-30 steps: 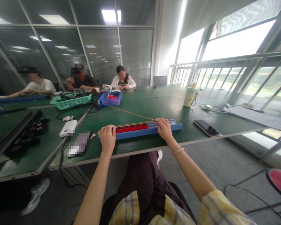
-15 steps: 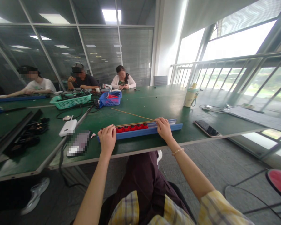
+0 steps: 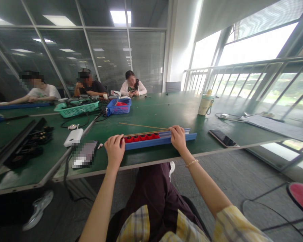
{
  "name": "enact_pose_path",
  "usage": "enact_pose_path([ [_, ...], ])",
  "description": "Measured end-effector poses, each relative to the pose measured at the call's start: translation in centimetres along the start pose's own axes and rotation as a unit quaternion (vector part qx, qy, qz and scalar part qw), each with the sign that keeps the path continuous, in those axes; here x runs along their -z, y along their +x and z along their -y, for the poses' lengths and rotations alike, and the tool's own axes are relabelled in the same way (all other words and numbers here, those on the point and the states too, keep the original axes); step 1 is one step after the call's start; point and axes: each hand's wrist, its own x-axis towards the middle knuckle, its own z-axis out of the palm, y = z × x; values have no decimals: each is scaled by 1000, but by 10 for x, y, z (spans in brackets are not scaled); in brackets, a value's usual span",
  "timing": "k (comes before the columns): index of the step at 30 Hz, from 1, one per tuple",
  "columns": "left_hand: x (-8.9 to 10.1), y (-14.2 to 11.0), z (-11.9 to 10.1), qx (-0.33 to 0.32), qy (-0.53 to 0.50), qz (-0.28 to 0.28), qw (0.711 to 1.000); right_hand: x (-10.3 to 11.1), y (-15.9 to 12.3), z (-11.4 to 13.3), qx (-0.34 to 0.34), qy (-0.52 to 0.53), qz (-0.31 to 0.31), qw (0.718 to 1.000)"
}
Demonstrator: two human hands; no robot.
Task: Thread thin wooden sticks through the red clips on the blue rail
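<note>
A long blue tray [image 3: 161, 140] lies near the front edge of the green table [image 3: 166, 114], holding a row of red blocks [image 3: 141, 137]. My left hand [image 3: 114, 150] is curled over the tray's left end, fingers closed on it. My right hand [image 3: 178, 138] rests on the tray right of the red blocks, fingers pinched on a thin wooden stick [image 3: 141, 126] that runs back and left across the table.
A phone [image 3: 223, 137] lies to the right, a cup [image 3: 205, 104] behind it. A white power bank [image 3: 73, 137], cables, a green basket [image 3: 76, 109] and a blue basket [image 3: 119, 107] sit to the left. Three people sit at the far side.
The stick's far end has swung toward me, lying flatter across the table. My left hand has shifted slightly left along the tray's end.
</note>
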Motion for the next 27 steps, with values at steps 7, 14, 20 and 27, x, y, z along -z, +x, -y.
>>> enact_pose_path([
  [7, 0, 0, 0, 53, -20, -40, 998, 2, 2, 1, 16, 8, 19, 1000],
  [14, 7, 1, -3, 89, -14, -74, 993, 0, 1, -1, 28, 30, 35, 999],
  [20, 7, 0, -1, 79, -7, -44, 996, 1, 1, -1, 27, 39, 51, 998],
  [27, 6, -1, 1, 77, 6, -57, 995, -1, 1, -1, 36, 32, 69, 996],
])
